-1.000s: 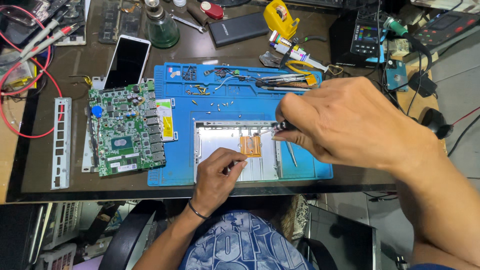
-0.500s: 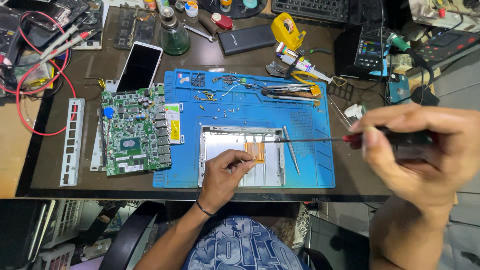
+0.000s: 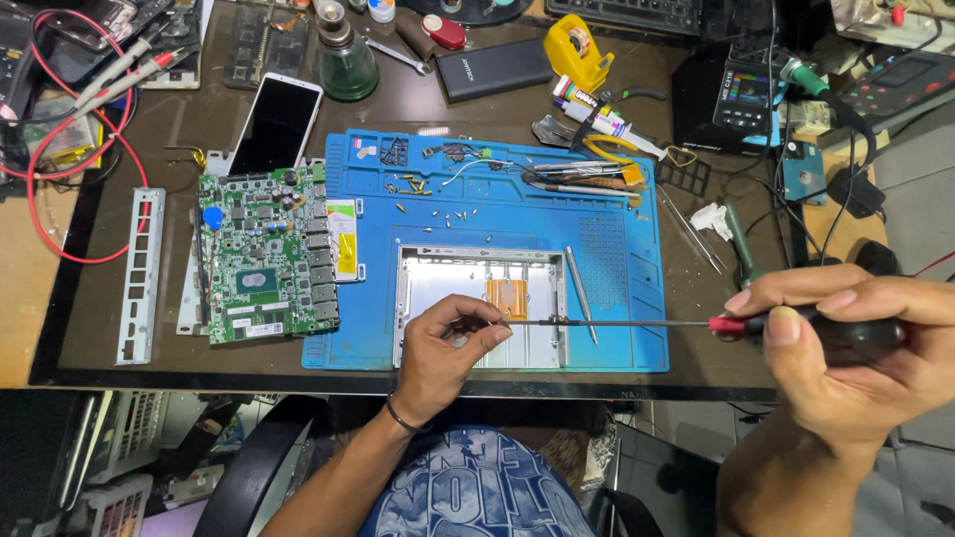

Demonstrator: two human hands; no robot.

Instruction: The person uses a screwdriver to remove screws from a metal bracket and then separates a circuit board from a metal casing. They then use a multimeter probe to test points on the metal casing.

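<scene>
Head view: looks down on a dark workbench (image 3: 418,104) crowded with electronics parts and tools.
Screwdriver (image 3: 637,322): long and thin, lying almost level across the picture; its long axis runs side to side, with the handle at the right and the tip pointing left, over the right part of the metal case.
Screwdriver handle: red collar and black grip, out past the right edge of the blue mat and above the bench's front edge.
Right hand (image 3: 846,348): fingers clenched around the black grip, thumb on top near the red collar.
Left hand (image 3: 443,353): at the near edge of the case, fingers curled with thumb and forefinger pinched together just where the screwdriver's tip ends; what they pinch is too small to tell.
Metal case (image 3: 482,288): shallow open silver tray, square to the bench, lying on the mat with an orange-copper patch (image 3: 509,296) inside near its middle.
Blue mat (image 3: 622,254): rectangular work mat under the case, small screws scattered along its upper part.
Silver pen-shaped tool (image 3: 580,278): on the mat just right of the case, angled slightly, crossed by the screwdriver shaft.
Green circuit board (image 3: 264,254): flat on the bench just left of the mat.
Phone (image 3: 277,124): dark screen up, beyond the board.
Metal port plate (image 3: 139,273): narrow strip left of the board, lengthwise toward the person.
</scene>
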